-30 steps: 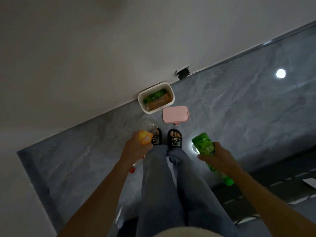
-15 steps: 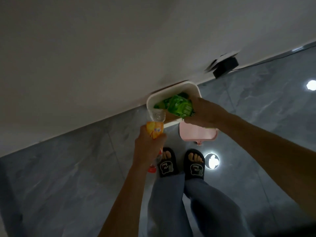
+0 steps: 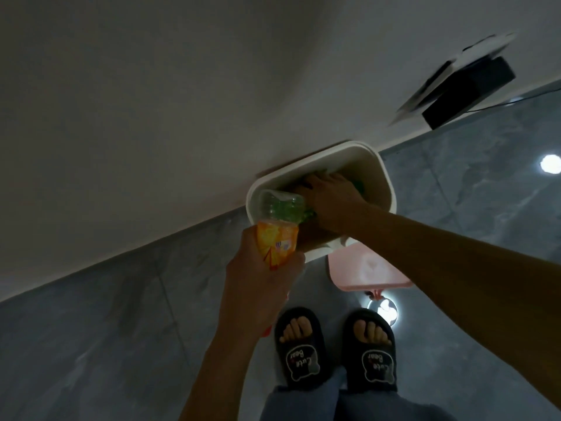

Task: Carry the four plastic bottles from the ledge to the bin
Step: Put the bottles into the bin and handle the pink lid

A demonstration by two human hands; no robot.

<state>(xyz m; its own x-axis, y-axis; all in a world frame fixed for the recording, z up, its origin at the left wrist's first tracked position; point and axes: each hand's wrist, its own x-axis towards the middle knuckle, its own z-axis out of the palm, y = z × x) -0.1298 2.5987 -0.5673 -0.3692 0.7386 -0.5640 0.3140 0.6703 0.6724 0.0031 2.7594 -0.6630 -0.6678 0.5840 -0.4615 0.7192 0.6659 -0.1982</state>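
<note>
A white bin (image 3: 385, 174) stands on the floor against the wall. My right hand (image 3: 331, 197) reaches down inside it, resting on a green bottle (image 3: 358, 186) of which only slivers show; I cannot tell whether the fingers still grip it. My left hand (image 3: 261, 287) is shut on a clear bottle with an orange label (image 3: 277, 238), held upside down with its base over the bin's near-left rim. Green from bottles inside the bin shows through its clear base.
The bin's pink lid (image 3: 364, 268) lies on the grey tiled floor beside the bin, under my right forearm. My feet in black slippers (image 3: 303, 347) stand just short of it. A black box (image 3: 469, 91) sits by the wall at upper right.
I have leaned closer to the bin. My right hand has gone from the rim down into the bin with the green bottle. The orange-label bottle has moved over the rim.
</note>
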